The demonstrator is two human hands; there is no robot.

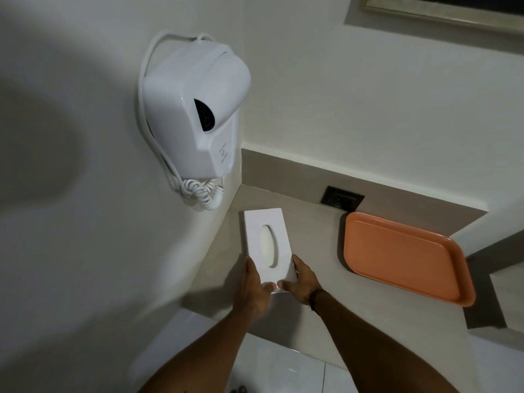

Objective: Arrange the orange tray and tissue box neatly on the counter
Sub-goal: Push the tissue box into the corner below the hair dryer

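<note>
Both hands, left (pixel 256 282) & right (pixel 302 282), fingers clamped on tissue box (pixel 268 245) lower-center, probably squaring it w/ wall; orange tray (pixel 402 256) sits apart, right.

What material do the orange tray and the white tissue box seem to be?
The flat orange rectangular tray looks like matte moulded plastic: rounded corners, raised rim, dull sheen. The white rectangular tissue box has a smooth, opaque, sharp-edged top; probably plastic or acrylic, uncertain.

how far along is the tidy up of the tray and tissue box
Looks done: the orange tray lies flat on the counter near the back ledge, hands off it. In hand: the left hand and right hand hold the near end of the white tissue box, which sits slightly askew to the side wall. Left: squaring the box and letting go.
</note>
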